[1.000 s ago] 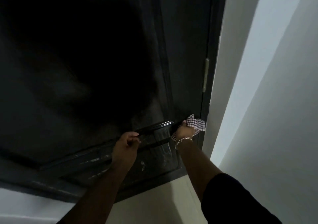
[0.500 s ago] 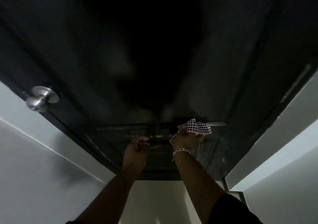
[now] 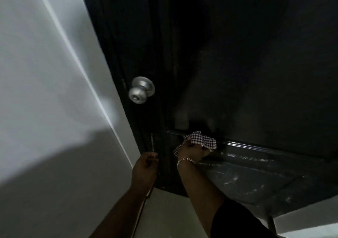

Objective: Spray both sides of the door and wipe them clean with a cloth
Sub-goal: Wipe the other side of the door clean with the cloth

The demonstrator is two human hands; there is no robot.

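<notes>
Against the lower half of the dark door [image 3: 237,73], the right hand [image 3: 193,150] gripped a bunched checked cloth [image 3: 201,139] and held it to the raised horizontal moulding [image 3: 256,146] that divided the upper panel from the lower one. Its fingers were curled round the fabric, with loose ends of the cloth showing above the knuckles and beside the wrist. A chain bracelet [image 3: 184,160] lay round that wrist. Pale streaks and smears marked the lower panel [image 3: 247,175] just right of the hand.

The left hand [image 3: 146,168] sat at the latch edge of the door, below the silver round knob [image 3: 140,90], with its fingers curled toward that edge; whether they gripped the edge could not be told. A short pale streak ran down the door edge just above it. A white wall [image 3: 45,91] stood left of the door. A dark sleeve [image 3: 237,223] covered the right upper arm. No brand, label or writing could be read on the door, knob or cloth.
</notes>
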